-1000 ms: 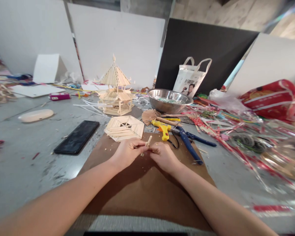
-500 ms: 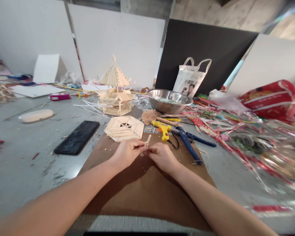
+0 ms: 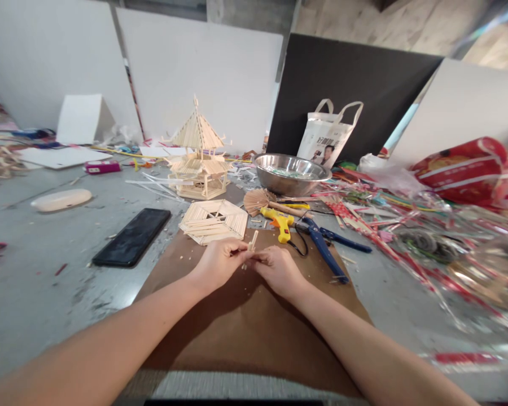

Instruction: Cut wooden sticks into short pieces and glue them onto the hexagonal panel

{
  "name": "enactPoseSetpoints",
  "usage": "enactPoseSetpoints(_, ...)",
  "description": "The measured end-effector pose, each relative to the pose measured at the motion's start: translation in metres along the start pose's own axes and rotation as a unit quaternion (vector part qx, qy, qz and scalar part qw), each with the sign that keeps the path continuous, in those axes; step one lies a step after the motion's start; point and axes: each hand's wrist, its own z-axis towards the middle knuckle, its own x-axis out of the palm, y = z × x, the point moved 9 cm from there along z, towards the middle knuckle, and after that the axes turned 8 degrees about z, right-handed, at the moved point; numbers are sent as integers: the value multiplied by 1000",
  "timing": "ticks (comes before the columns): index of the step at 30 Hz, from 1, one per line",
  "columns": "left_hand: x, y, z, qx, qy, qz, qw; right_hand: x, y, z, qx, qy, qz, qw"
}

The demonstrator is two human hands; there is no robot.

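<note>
My left hand (image 3: 220, 260) and my right hand (image 3: 279, 269) meet over a brown cardboard sheet (image 3: 245, 332). Both pinch a small piece made of short wooden sticks (image 3: 251, 243), which pokes up between the fingertips. Just beyond the hands lies a flat hexagonal stick panel (image 3: 214, 220). Behind it stands a stick-built pavilion model (image 3: 198, 155). A yellow glue gun (image 3: 280, 221) and blue-handled cutters (image 3: 325, 248) lie to the right of the hands.
A black phone (image 3: 132, 237) lies left of the cardboard. A steel bowl (image 3: 291, 172), a white tote bag (image 3: 329, 135) and a small fan of sticks (image 3: 258, 200) sit behind. Red-wrapped sticks and plastic packets (image 3: 427, 237) cover the right side. White and black boards lean at the back.
The hands and the stick piece have barely shifted; the piece stands slightly more upright and a little to the left.
</note>
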Motion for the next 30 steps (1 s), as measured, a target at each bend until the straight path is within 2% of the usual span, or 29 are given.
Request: enactPoseSetpoints(30,1,2,-1,-7,5,24,1000,3,4,1,-19,12,-9,1000)
